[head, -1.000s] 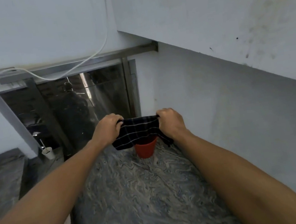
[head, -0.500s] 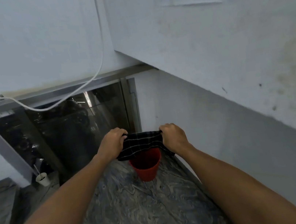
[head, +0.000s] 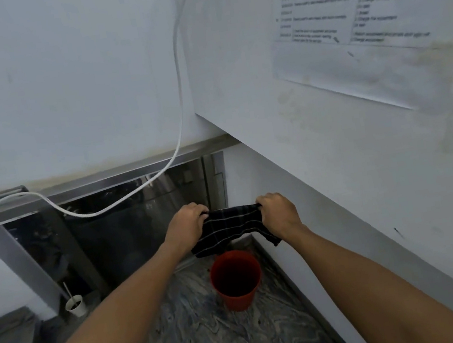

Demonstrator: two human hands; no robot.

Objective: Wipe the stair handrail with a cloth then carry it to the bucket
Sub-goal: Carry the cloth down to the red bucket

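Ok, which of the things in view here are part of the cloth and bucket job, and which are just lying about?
Part of the job:
dark checked cloth
red bucket
left hand
right hand

Just lying about:
white paper cup
white cable
printed sheet on the wall

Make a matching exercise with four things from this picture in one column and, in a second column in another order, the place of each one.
Things:
1. cloth
2. bucket
3. white cup
4. printed sheet

Places:
A. on the floor at the left, by the metal frame
B. stuck on the wall at the upper right
C. stretched between the left hand and the right hand
D. on the marbled floor, beside the right wall

Pairs: 1-C, 2-D, 3-A, 4-B
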